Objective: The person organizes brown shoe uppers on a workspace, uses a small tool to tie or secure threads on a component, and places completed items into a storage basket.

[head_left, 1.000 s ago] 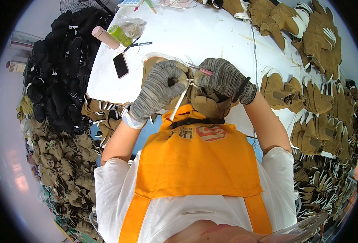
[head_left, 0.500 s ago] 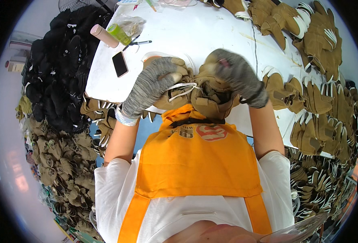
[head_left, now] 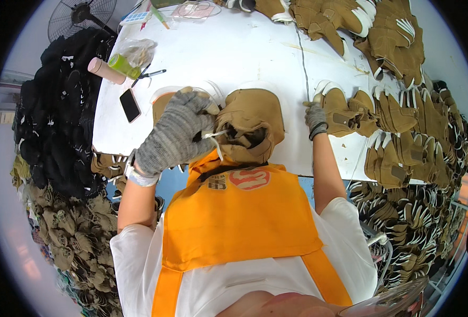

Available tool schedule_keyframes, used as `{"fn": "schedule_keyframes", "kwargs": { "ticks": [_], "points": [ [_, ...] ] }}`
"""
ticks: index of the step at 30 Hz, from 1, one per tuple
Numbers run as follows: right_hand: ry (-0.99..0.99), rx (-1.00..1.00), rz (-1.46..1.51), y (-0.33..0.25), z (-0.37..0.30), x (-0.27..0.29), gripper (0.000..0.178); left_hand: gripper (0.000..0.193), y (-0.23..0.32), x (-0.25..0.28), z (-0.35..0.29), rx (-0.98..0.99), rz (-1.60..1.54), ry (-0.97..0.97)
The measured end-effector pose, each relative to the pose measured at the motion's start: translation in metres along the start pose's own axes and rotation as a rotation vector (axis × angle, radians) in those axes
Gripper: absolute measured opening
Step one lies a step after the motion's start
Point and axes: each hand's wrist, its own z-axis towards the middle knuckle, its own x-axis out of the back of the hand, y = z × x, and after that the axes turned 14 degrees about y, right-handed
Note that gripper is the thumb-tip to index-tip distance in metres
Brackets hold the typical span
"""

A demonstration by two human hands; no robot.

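Note:
My left hand [head_left: 178, 129], in a grey knit glove with bare fingertips, is closed over a brown shoe upper [head_left: 162, 103] with a white edge, which it mostly covers. Beside it at the table's near edge stands another brown shoe upper [head_left: 255, 111], its dark opening toward me. A white lace [head_left: 215, 141] hangs between the glove and that opening. Off to the right, my gloved right hand [head_left: 315, 119] has its fingers curled at the white toe edge of a shoe upper [head_left: 337, 111] at the row's left end; the fingertips are small and partly hidden.
The white table [head_left: 218, 55] carries a phone [head_left: 130, 105], a pink bottle [head_left: 106, 71], a green cup [head_left: 124, 66] and a pen [head_left: 152, 73]. Brown shoe uppers [head_left: 345, 18] lie at the far right. Black piles [head_left: 59, 121] and a fan [head_left: 83, 16] stand left.
My right hand has left the shoe upper in front of me and moved right to the row of uppers. My left hand stays at the front pair. The view has shifted.

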Motion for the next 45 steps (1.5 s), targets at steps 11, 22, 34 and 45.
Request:
{"fn": "schedule_keyframes", "kwargs": {
  "ticks": [11,22,34,45],
  "points": [
    [-0.265,-0.097,0.280,0.011,0.072,-0.068,0.038,0.026,-0.008,-0.020,-0.010,0.262,-0.123,0.125],
    [-0.211,-0.006,0.186,-0.067,-0.005,-0.058,0.030,0.030,-0.005,-0.015,-0.011,0.297,-0.176,0.077],
    [-0.688,1.317,-0.250,-0.112,-0.254,-0.051,0.039,0.018,-0.032,0.012,-0.004,-0.056,-0.130,0.207],
    [-0.463,1.426,-0.866,-0.106,-0.304,-0.071,0.028,0.025,-0.031,-0.005,-0.003,0.184,-0.583,0.358]
  ]
}}
